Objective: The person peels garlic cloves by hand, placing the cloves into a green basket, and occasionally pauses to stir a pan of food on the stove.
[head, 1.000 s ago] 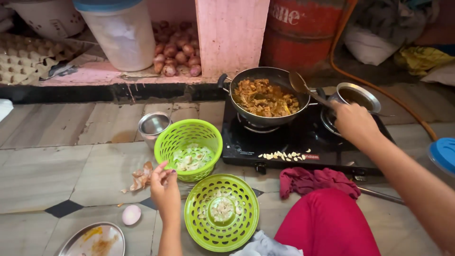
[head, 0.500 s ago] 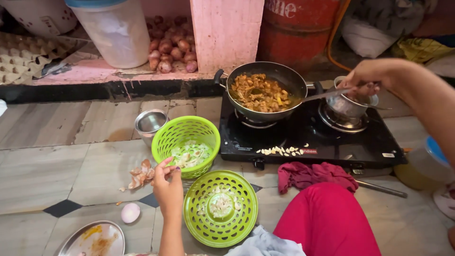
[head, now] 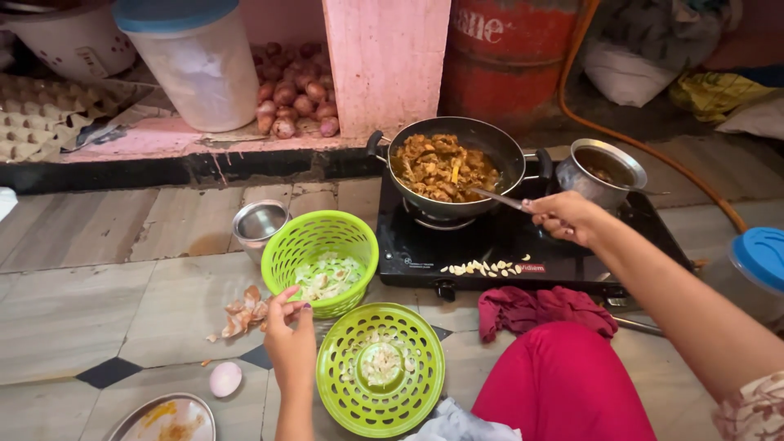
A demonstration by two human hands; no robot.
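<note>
Two green plastic baskets are sitting near the black gas stove. The left hand is resting at the rim of the farther basket of chopped vegetables, fingers pinched together on a small piece. The right hand is gripping the metal spoon whose tip is lying in the dark pan of curry, at the far left of the stove.

Both forearms bare, no rings or bangles visible. Right arm: short patterned sleeve, cream with reddish-brown print, at upper arm. Leg garment plain bright red.
</note>
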